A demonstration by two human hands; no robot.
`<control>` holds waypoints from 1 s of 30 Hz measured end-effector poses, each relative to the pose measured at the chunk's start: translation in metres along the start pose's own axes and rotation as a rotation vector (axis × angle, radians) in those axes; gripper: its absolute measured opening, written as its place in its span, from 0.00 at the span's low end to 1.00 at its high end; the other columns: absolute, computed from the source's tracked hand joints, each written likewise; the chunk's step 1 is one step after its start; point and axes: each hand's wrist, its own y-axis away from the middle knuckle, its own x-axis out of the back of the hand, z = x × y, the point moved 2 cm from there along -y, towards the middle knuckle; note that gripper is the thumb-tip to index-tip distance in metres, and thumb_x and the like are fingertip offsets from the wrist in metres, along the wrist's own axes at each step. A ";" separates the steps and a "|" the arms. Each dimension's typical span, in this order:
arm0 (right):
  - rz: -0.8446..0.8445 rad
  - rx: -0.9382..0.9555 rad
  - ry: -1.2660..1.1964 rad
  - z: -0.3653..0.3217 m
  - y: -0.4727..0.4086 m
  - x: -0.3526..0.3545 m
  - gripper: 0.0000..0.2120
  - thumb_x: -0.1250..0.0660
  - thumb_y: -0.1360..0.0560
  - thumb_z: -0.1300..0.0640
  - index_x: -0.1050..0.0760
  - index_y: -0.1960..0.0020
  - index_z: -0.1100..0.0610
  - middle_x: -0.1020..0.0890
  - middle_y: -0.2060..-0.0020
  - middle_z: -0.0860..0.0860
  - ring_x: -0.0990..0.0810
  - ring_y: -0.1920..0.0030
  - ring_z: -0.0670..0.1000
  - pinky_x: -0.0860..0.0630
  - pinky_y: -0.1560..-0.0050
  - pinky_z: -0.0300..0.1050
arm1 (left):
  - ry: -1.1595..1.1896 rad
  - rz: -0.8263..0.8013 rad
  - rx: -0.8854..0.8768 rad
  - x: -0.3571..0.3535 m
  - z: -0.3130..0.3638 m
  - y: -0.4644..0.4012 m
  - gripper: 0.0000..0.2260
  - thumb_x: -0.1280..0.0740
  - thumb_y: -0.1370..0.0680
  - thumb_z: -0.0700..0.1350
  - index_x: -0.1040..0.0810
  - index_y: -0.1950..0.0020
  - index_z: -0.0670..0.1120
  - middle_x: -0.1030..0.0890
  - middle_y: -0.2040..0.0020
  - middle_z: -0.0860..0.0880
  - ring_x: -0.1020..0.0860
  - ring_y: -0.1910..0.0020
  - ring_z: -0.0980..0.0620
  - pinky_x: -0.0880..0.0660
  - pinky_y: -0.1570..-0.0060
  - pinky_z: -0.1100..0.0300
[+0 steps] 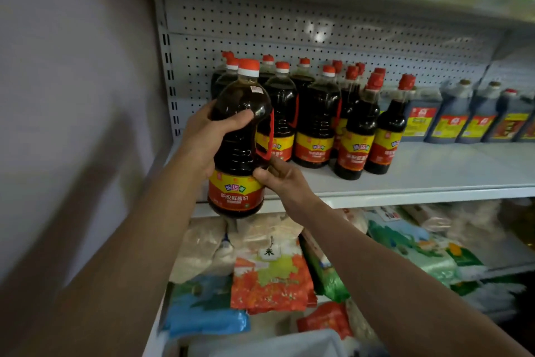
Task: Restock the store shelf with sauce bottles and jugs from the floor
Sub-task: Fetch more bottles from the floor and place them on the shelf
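Two hands hold one dark sauce jug [238, 148] upright before the shelf [419, 174] edge, left hand [208, 136] wrapped round its shoulder, right hand [278, 177] pinching its lower side

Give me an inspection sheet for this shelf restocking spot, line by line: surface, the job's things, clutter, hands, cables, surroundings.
Surface: white shelf, bare along its front right part.
Job's things: held jug in the air at the shelf's left front edge, upright, red cap on; same-label jugs and slimmer bottles stand on the shelf; dark square jugs at the right.
Clutter: nothing seen.
Hands: left hand grips the held jug's shoulder; right hand holds its lower side by the red handle.
Cables: nothing seen.
Surroundings: pegboard back panel; bagged goods on the shelf below; plain wall at left.
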 end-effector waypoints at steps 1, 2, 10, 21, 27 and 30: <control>-0.006 -0.005 0.005 0.004 -0.007 -0.004 0.27 0.26 0.26 0.55 0.26 0.28 0.56 0.19 0.35 0.52 0.22 0.32 0.52 0.26 0.30 0.56 | 0.007 -0.004 -0.004 0.006 -0.003 -0.005 0.22 0.22 0.32 0.48 0.20 0.38 0.50 0.15 0.44 0.49 0.17 0.44 0.46 0.25 0.38 0.42; -0.018 -0.012 0.011 0.007 -0.013 -0.008 0.27 0.26 0.26 0.56 0.26 0.28 0.56 0.19 0.34 0.52 0.22 0.32 0.52 0.26 0.30 0.57 | 0.008 -0.003 -0.005 0.013 -0.006 -0.010 0.23 0.22 0.31 0.47 0.20 0.37 0.50 0.15 0.44 0.49 0.17 0.44 0.46 0.25 0.37 0.42; -0.091 -0.073 0.036 0.032 -0.066 -0.048 0.30 0.25 0.25 0.60 0.30 0.25 0.57 0.21 0.32 0.53 0.24 0.30 0.51 0.29 0.27 0.58 | 0.014 0.076 -0.025 0.071 -0.037 -0.047 0.27 0.22 0.31 0.52 0.23 0.33 0.53 0.17 0.40 0.50 0.18 0.41 0.47 0.25 0.37 0.42; -0.130 -0.089 0.068 0.038 -0.097 -0.059 0.30 0.29 0.22 0.63 0.34 0.22 0.58 0.24 0.29 0.50 0.26 0.29 0.46 0.28 0.28 0.49 | -0.001 0.131 -0.087 0.088 -0.052 -0.071 0.33 0.21 0.34 0.57 0.25 0.31 0.50 0.18 0.38 0.48 0.19 0.39 0.48 0.24 0.37 0.45; -0.051 -0.164 0.173 0.013 -0.075 -0.047 0.28 0.28 0.22 0.53 0.32 0.25 0.59 0.22 0.36 0.50 0.23 0.34 0.48 0.25 0.41 0.38 | -0.080 0.216 -0.016 0.079 -0.048 -0.066 0.32 0.23 0.33 0.59 0.25 0.31 0.56 0.18 0.38 0.53 0.19 0.39 0.51 0.24 0.37 0.45; 0.097 -0.192 0.185 0.003 -0.056 -0.014 0.34 0.27 0.24 0.46 0.32 0.23 0.58 0.24 0.31 0.51 0.25 0.31 0.51 0.28 0.29 0.52 | -0.143 0.442 0.027 0.061 -0.045 -0.055 0.28 0.26 0.30 0.59 0.25 0.32 0.56 0.19 0.39 0.55 0.20 0.40 0.52 0.26 0.36 0.48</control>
